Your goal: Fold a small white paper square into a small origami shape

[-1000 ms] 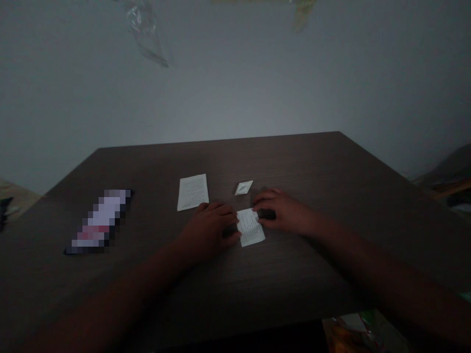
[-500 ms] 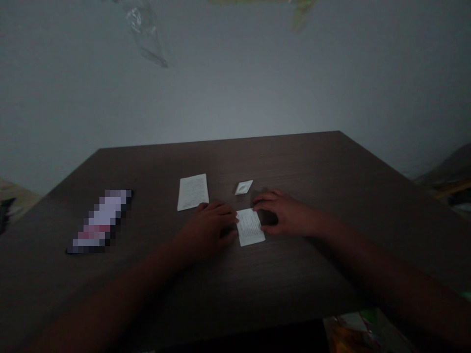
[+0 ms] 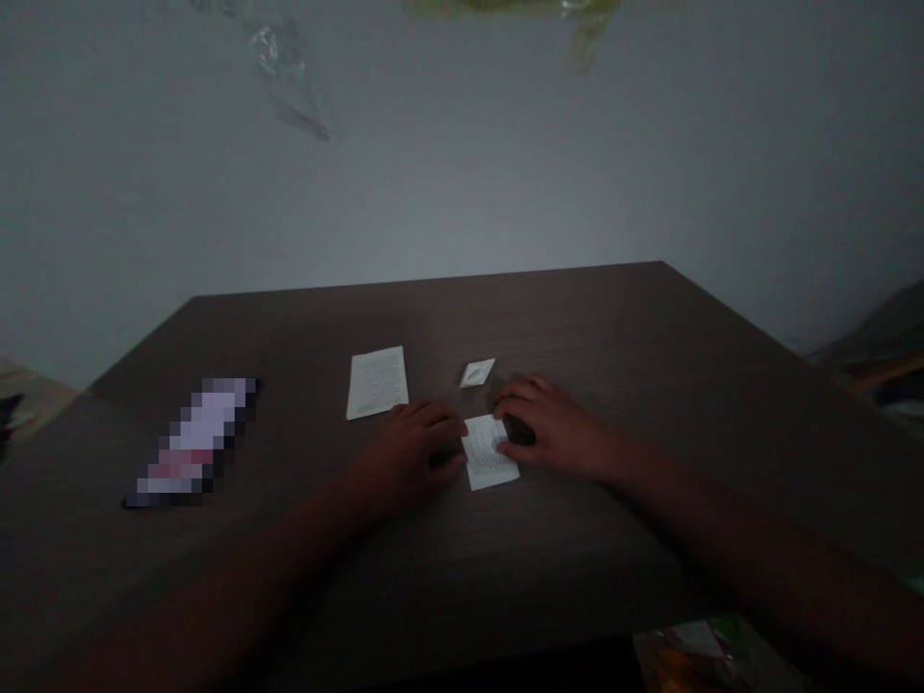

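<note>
A small square sheet of printed paper (image 3: 485, 460) lies flat on the dark wooden table between my hands. My left hand (image 3: 417, 445) rests at its left edge, fingertips touching near the upper left corner and the thumb apart below. From the other side, my right hand (image 3: 554, 423) has its thumb on the paper's right part and its fingers curved near the top edge; a gap shows between thumb and fingers. Just beyond lies a small folded white paper piece (image 3: 477, 372). A larger printed paper (image 3: 377, 381) lies behind my left hand.
To the left on the table (image 3: 303, 337) lies a phone (image 3: 194, 438) with a blurred-out, lit screen. The pale wall (image 3: 462, 173) stands behind the table's far edge. A colourful package (image 3: 685, 654) shows below the near edge.
My right thumb has slid left, farther onto the small sheet. My left hand stays at the sheet's left edge. The whole view has shifted slightly.
</note>
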